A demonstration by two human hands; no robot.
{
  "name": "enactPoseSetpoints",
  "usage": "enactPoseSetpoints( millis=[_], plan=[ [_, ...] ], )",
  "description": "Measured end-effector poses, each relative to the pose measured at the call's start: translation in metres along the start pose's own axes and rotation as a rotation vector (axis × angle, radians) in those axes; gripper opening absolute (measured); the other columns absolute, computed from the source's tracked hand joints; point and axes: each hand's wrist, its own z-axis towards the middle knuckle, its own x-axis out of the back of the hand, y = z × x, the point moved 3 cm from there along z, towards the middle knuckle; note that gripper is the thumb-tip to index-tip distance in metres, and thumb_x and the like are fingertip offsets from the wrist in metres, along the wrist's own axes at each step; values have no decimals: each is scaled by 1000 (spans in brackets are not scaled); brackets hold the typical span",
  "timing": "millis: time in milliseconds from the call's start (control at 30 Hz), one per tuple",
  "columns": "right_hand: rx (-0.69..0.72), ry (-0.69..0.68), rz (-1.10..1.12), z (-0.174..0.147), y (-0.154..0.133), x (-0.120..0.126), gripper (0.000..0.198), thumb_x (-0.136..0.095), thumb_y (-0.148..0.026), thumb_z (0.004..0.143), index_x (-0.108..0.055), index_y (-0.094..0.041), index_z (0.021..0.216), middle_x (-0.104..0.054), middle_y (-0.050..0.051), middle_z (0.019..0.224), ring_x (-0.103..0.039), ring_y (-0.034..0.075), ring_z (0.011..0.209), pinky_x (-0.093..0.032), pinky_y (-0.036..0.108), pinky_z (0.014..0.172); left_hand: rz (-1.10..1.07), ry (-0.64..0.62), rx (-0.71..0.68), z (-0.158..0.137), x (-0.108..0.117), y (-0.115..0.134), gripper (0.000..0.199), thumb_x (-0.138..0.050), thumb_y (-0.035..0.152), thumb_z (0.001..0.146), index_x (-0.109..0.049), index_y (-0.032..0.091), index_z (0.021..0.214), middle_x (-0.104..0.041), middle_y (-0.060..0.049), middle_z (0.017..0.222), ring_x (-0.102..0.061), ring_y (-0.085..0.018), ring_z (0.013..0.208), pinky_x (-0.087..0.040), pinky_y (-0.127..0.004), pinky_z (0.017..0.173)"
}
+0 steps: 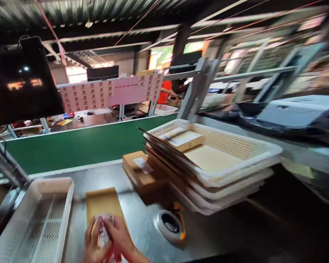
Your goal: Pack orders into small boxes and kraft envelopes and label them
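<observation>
Down at the bottom edge of the head view, the left hand (91, 243) and right hand (120, 239) both close their grip on a small white packet (104, 233), held over a brown envelope (102, 204) lying on the steel surface (142, 226). Just left sits a white tray (57, 219); a tape roll (171, 226) lies right, near stacked trays (235, 164).

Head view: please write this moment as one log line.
hands: left and right hold packet | under: envelope | left: basket | right: tape, stacked trays
</observation>
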Motion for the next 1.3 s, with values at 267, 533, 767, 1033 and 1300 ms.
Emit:
enactPoseSetpoints(
  millis=[267, 533, 767, 1033, 1300],
  plan=[
    [-58, -277, -336, -21, -21, 1, 10, -69, -28, 73, -64, -19, 72, -64, -3, 64, -55, 15, 60, -37, 25, 54, -548, -70, 654, 16, 11, -8, 41, -71, 45, 89, -77, 16, 118, -78, -15, 109, -74, -27, 97, -61, -36, 86],
    [234, -39, -333, -31, -37, 22, 24, -52, -31, 96, -66, -19, 110, -75, 5, 89, -71, 20, 76, -54, 30, 72, -810, -91, 854, 32, -13, -5, 55, -89, 65, 63, -74, 15, 77, -71, -3, 71, -61, -15, 65, -48, -25, 64],
    [521, -104, -544, -35, -44, 27, 24, -47, -23, 101, -71, -22, 97, -76, 6, 89, -72, 20, 81, -56, 30, 74, -732, -177, 801, 35, -13, 1, 55, -82, 70, 70, -78, 16, 81, -75, -7, 75, -64, -17, 69, -48, -27, 65],
    [643, -209, -705, -34, -26, 31, 25, -46, -19, 103, -71, -23, 104, -78, 7, 93, -74, 20, 84, -56, 29, 75, -628, -169, 859, 15, -23, -10, 40, -80, 54, 73, -80, 14, 76, -78, -8, 75, -67, -20, 68, -49, -29, 63],
    [581, -210, -668, -36, -12, 28, 28, -46, -23, 103, -66, -21, 124, -79, 10, 101, -76, 20, 83, -61, 31, 75, -763, -100, 952, 1, -26, -14, 43, -85, 56, 67, -79, 14, 73, -77, -7, 71, -66, -19, 68, -49, -31, 70]
  ],
)
